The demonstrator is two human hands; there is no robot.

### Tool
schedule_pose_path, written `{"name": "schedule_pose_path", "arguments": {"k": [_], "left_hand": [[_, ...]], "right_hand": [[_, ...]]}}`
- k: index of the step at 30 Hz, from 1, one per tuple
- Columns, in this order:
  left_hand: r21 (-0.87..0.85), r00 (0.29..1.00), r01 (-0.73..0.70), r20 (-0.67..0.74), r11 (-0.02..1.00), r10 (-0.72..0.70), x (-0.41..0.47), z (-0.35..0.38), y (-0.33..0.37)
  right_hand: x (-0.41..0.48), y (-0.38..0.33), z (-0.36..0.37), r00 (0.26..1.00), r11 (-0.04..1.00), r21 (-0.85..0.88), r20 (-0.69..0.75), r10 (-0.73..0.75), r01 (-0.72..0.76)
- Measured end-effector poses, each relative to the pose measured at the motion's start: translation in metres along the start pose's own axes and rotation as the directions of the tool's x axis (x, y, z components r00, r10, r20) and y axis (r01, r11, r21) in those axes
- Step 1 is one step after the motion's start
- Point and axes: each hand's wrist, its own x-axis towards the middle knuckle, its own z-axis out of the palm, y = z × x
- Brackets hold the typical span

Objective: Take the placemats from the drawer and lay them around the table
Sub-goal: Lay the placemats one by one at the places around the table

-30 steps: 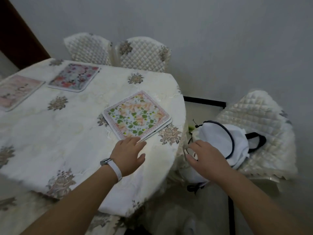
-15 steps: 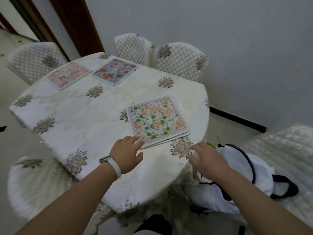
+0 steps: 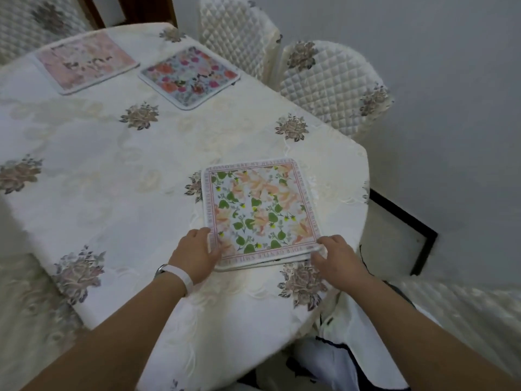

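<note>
Steadying with the left hand [image 3: 194, 255] at the near left corner of the stack of placemats [image 3: 262, 213], thumb over the edge; hard to tell whether gripped or merely pressed. Pinching the near right corner with the right hand [image 3: 337, 256], probably to peel off the top one. Stacked close to the bench [image 3: 112, 170] edge, within easy reach. Already laid farther off, side by side: a pink placemat [image 3: 84, 59] and a red-flowered placemat [image 3: 190, 76], the latter facing a chair [image 3: 236, 32].
</note>
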Motion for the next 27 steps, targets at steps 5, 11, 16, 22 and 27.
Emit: {"name": "schedule_pose_path", "arguments": {"k": [5, 11, 16, 22, 27], "left_hand": [[-0.279, 0.988, 0.156, 0.032, 0.948, -0.153, 0.036, 0.012, -0.009], [-0.495, 0.954, 0.252, -0.014, 0.831, -0.298, 0.047, 0.003, 0.008], [-0.559, 0.918, 0.328, 0.0, 0.762, -0.396, 0.058, 0.001, 0.007], [-0.62, 0.953, 0.252, 0.024, 0.743, -0.303, 0.045, -0.003, 0.022], [-0.62, 0.955, 0.212, -0.032, 0.755, -0.295, 0.005, -0.004, 0.026]], "right_hand": [[0.051, -0.006, -0.002, 0.998, 0.996, 0.063, 0.001, 0.056, -0.056], [0.079, -0.015, -0.001, 0.978, 0.908, 0.376, -0.024, 0.208, -0.184], [0.089, -0.015, -0.003, 0.969, 0.838, 0.514, -0.051, 0.241, -0.182], [0.081, -0.016, -0.005, 0.973, 0.774, 0.604, 0.008, 0.232, -0.189], [0.051, -0.015, -0.007, 0.985, 0.786, 0.601, 0.016, 0.172, -0.147]]}}
